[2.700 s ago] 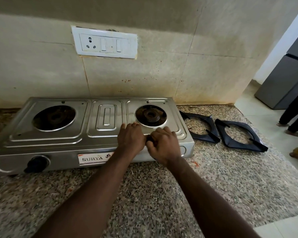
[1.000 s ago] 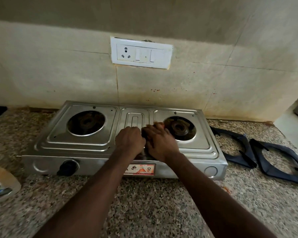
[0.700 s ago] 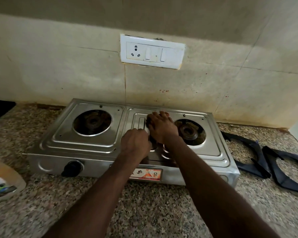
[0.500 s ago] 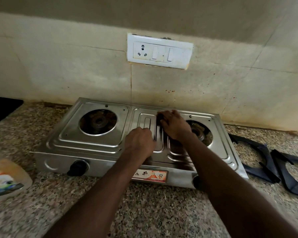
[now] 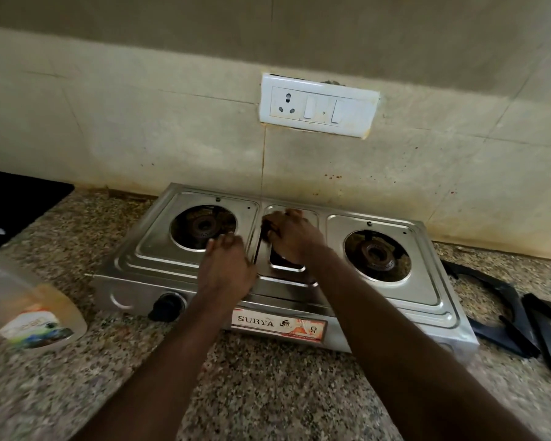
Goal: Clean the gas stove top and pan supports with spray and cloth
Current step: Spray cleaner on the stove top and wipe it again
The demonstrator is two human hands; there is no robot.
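Both hands were on the gas stove [image 5: 147, 259] as I watched: the right hand [image 5: 288, 238] curled over its middle, the left hand [image 5: 226, 270] bent-fingered at its front. Whether either gripped anything, I could not tell. The pan supports [image 5: 503, 316] lay to its right.

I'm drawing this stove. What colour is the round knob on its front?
Black. The knob sits on the shiny silver stove front, clearest in the head view.

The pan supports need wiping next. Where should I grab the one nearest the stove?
Take the pan support by its flat outer frame on the near side, reaching down from above: it lies flat on the counter, and its open middle should let fingers hook under.
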